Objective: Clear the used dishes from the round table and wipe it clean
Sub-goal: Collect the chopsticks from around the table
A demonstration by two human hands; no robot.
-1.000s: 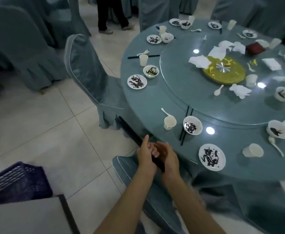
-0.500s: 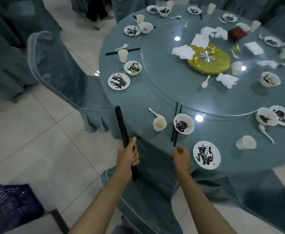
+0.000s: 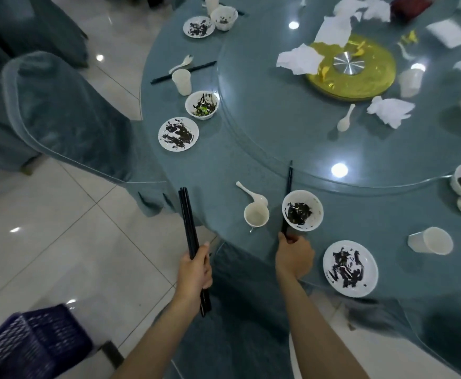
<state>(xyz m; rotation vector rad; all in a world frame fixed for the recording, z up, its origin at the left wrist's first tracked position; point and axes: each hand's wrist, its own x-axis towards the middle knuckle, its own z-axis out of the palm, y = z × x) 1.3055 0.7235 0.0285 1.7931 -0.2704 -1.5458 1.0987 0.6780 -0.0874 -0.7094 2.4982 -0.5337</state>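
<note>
left hand [image 3: 195,269] grips black chopstick bundle [image 3: 187,222] | right hand [image 3: 295,255] pinches slim chopsticks [image 3: 288,187]

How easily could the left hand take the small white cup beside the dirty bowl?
Probably not: the left hand grips black chopsticks, so it is full, though the way to the cup looks free.

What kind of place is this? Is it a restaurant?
Probably a restaurant banquet hall, after a meal. A big round table carries a glass turntable, the chairs wear matching cloth covers, and many places hold dirty plates, bowls and cups.
</note>
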